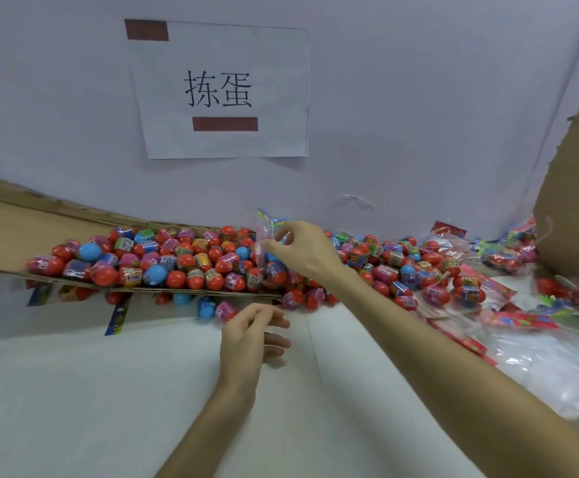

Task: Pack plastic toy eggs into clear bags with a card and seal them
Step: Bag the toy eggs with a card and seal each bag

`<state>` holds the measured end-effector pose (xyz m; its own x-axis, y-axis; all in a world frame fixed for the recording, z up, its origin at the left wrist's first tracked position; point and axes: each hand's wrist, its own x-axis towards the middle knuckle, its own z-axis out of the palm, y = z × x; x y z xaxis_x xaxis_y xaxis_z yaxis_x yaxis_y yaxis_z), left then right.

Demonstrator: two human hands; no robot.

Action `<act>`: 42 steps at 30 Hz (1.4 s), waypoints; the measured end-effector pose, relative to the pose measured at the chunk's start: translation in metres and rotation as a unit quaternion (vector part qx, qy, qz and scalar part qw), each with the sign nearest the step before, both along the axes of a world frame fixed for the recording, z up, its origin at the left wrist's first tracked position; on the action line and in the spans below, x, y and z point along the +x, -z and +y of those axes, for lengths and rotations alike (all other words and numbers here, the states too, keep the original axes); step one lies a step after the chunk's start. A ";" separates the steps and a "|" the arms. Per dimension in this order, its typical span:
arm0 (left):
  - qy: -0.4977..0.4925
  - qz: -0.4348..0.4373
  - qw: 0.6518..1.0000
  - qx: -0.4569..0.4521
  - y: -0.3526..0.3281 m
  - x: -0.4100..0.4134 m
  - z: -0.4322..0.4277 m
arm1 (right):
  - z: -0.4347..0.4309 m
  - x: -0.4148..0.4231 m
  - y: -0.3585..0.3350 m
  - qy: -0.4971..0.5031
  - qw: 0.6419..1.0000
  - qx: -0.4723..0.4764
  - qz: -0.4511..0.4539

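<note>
Right grip (301,250) pinches clear bag (265,260) near its top, hanging upright at 12 o'clock over the egg pile (177,263), probably so contents stay in; left grip (253,334) loosely curled, empty, near worktop (143,391), loose eggs (217,310) at its 11 o'clock.

Packing workshop — egg heaps (177,260) (wall sign (219,91))

I see bright, even light, soft shadows under my hands, blur at the left edge, and wide-angle bending at the borders.
</note>
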<state>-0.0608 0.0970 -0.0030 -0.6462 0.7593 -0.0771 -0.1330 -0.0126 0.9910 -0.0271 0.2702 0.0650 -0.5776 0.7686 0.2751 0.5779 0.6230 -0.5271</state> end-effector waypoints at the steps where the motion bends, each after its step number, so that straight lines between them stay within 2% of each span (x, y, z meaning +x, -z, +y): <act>1: 0.001 0.004 1.000 -0.002 0.001 0.000 0.000 | -0.002 -0.015 0.000 0.017 1.000 -0.003 -0.015; 5: 0.011 0.045 0.999 -0.019 0.004 0.003 0.002 | 0.002 -0.050 -0.002 0.063 0.991 -0.002 -0.114; 7: 0.009 0.047 0.999 -0.024 0.005 0.001 0.002 | 0.008 -0.056 -0.003 0.065 0.990 -0.007 -0.122; 9: 0.003 0.038 0.999 -0.023 0.006 -0.003 0.003 | 0.012 -0.056 -0.006 0.073 0.995 -0.037 -0.058; 11: -0.001 0.020 1.000 -0.011 0.005 -0.006 0.002 | 0.015 -0.051 -0.014 0.078 0.992 -0.084 0.053; 14: -0.010 -0.019 1.000 0.010 0.003 -0.007 0.002 | 0.009 -0.031 -0.033 0.062 0.966 -0.133 0.215; 16: 0.004 -0.104 0.993 0.046 -0.001 -0.007 0.002 | -0.003 -0.012 -0.042 0.012 0.937 -0.176 0.300; 19: 0.073 -0.287 0.950 0.097 -0.008 -0.012 0.002 | -0.027 0.021 -0.044 -0.085 0.886 -0.274 0.365; 22: 0.144 -0.347 0.918 0.123 -0.013 -0.016 -0.003 | -0.046 0.054 -0.026 -0.122 0.866 -0.330 0.354; 26: 0.187 -0.298 0.928 0.120 -0.011 -0.016 -0.002 | -0.059 0.086 0.007 -0.124 0.863 -0.349 0.343; 31: 0.161 -0.162 0.972 0.054 -0.001 -0.011 0.001 | -0.063 0.101 0.033 -0.087 0.862 -0.352 0.354; 34: 0.113 -0.107 0.986 0.052 0.001 -0.008 0.001 | -0.063 0.105 0.037 -0.100 0.844 -0.391 0.352; 38: 0.049 -0.035 0.996 0.063 0.001 -0.010 0.001 | -0.064 0.107 0.039 -0.131 0.858 -0.415 0.273; 42: 0.019 -0.021 0.997 0.067 0.002 -0.012 0.001 | -0.065 0.105 0.043 -0.132 0.875 -0.409 0.224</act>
<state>-0.0726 0.0981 -0.0055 -0.6153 0.7883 0.0001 -0.1772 -0.1384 0.9744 0.0775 0.2049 0.0223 -0.7391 0.6709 -0.0603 0.0921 0.0119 -0.9957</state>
